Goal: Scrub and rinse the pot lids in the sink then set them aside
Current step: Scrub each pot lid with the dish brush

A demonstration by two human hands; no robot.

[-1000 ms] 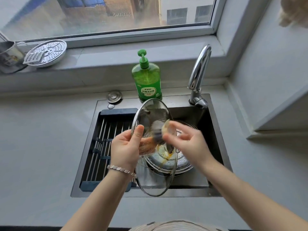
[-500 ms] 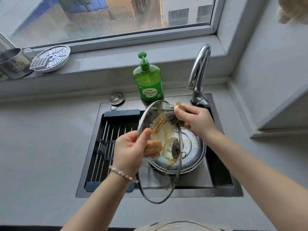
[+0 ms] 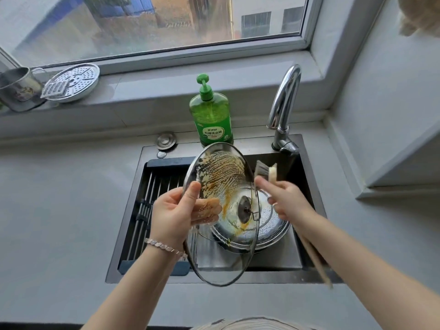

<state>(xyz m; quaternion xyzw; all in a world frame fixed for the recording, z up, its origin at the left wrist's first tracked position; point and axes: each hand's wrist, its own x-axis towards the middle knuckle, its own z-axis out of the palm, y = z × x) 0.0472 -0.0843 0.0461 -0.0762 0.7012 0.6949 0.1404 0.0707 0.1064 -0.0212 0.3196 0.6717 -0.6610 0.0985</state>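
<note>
Over the sink [image 3: 309, 273], the left hand [image 3: 176, 215] holds a glass lid [image 3: 228, 186] on edge, thumb on the near face and fingers showing through the glass. Orange residue and foam streak its upper half. The right hand [image 3: 285, 201] grips a wooden brush [image 3: 272, 172], whose dark bristles are just beside the lid's upper right rim. A wet steel lid [image 3: 273, 225] lies in the basin below, with a green soap bottle [image 3: 212, 115] and a tap [image 3: 283, 103] behind.

Glass lid [image 3: 228, 186], steel-rimmed, stands tilted on edge over the sink [image 3: 238, 279], its upper half streaked with orange suds. A wet steel lid [image 3: 269, 225] lies flat in the basin.
</note>
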